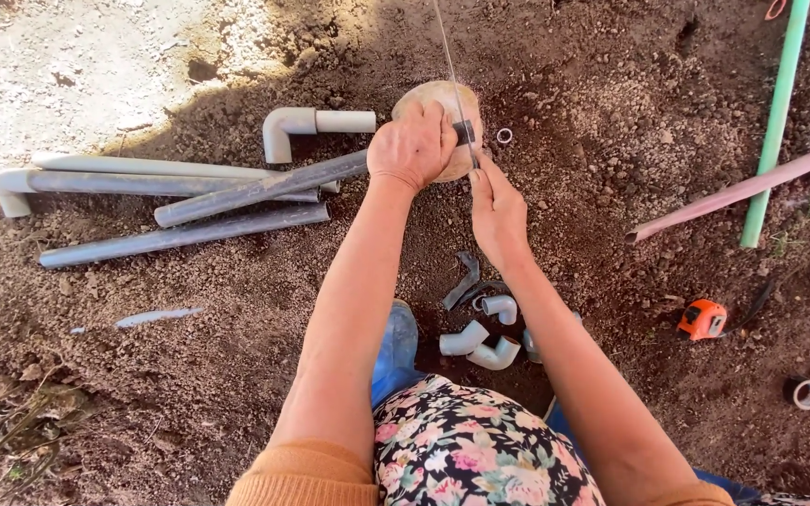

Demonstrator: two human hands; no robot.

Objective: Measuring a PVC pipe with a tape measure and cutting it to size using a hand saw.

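Observation:
My left hand (412, 146) grips the end of a long grey pipe (264, 187) and presses it onto a round tan stone or block (442, 98) on the soil. My right hand (495, 211) holds a thin saw blade (458, 103) that runs up and away across the pipe's end, right beside my left fingers. A small grey ring (503, 135) lies on the dirt just right of the block.
More grey pipes (185, 236) and an elbow piece (307, 125) lie to the left. Several small elbow fittings (482, 337) sit near my knees. An orange tape measure (702, 319), a tape roll (806, 393), a green pipe (775, 122) and a pink pipe (742, 189) are at the right.

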